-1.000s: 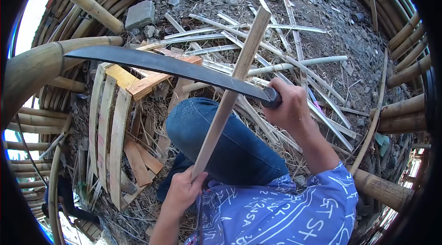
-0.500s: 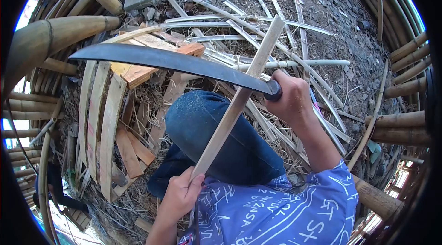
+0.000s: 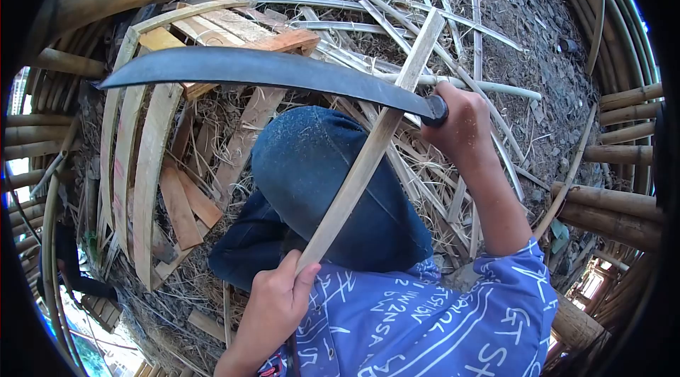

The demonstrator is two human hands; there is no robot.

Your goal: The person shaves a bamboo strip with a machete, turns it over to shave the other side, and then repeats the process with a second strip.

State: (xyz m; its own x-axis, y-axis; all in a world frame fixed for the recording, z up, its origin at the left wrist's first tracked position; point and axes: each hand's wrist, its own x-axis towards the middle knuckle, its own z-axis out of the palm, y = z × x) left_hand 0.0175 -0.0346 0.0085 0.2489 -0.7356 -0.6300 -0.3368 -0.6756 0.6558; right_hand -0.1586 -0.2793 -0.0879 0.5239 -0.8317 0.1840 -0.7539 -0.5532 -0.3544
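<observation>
One long curved blade (image 3: 262, 72) and one bamboo strip (image 3: 368, 150) in play here, and two hands on the job. The right hand (image 3: 460, 122) is out ahead at arm's reach, fingers wrapped tight around the blade's dark handle, forearm running back toward the blue printed sleeve. The blade sweeps off to the left, nearly level, its edge crossing the strip up near the strip's far end. The left hand (image 3: 273, 306) sits low and close to the body, fingers closed around the strip's near end, thumb along the strip. The strip slants up and away over the raised knee in blue denim (image 3: 319, 172). Beyond, the ground is littered with split bamboo slats (image 3: 397, 23), too many and too tangled to count, with wooden pieces (image 3: 241, 30) on the left and whole bamboo poles (image 3: 616, 207) ringing the spot.
</observation>
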